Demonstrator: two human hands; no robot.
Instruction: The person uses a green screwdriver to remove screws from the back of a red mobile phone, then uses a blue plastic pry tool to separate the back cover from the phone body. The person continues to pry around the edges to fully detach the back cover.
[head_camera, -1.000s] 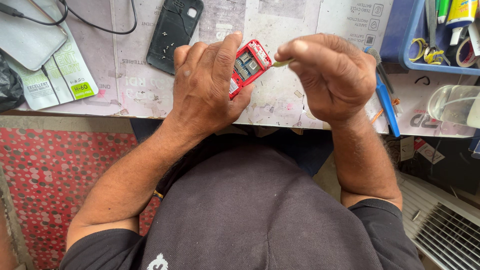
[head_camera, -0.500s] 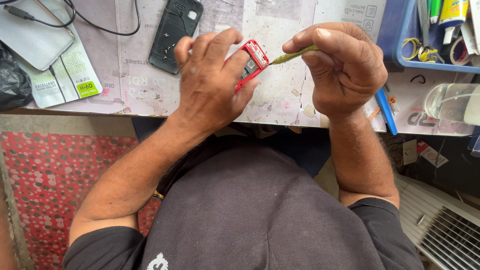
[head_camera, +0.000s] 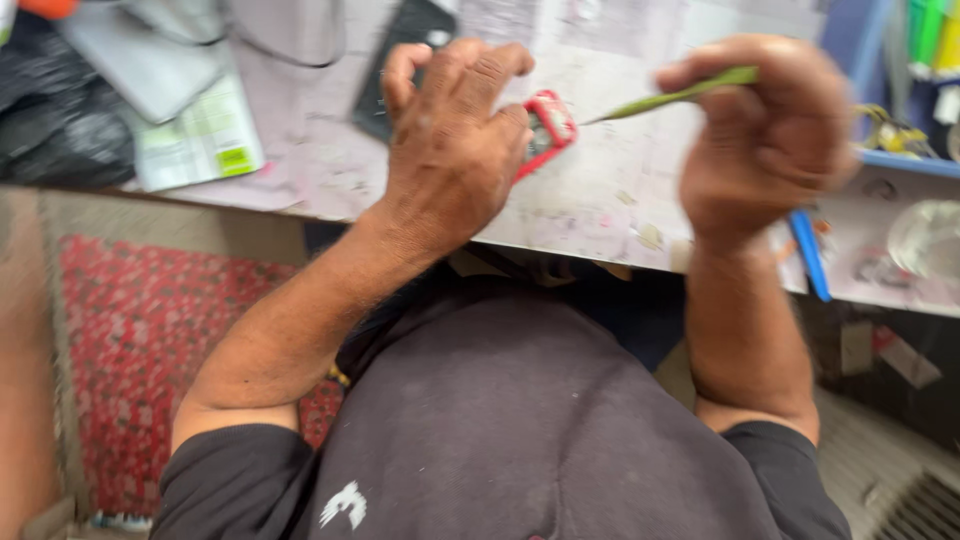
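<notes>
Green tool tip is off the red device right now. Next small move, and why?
Probably bring the right hand a touch left so the green tool tip meets the red device again. The tip points at the device's edge with a small gap between them, and the left hand grips the device above the table. The frame is blurred, so contact is hard to judge.

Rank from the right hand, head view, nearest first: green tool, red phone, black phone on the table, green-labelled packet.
1. Green tool: in the right hand.
2. Red phone: held in the left hand.
3. Black phone: table, beyond the left hand.
4. Green-labelled packet: far left.
</notes>
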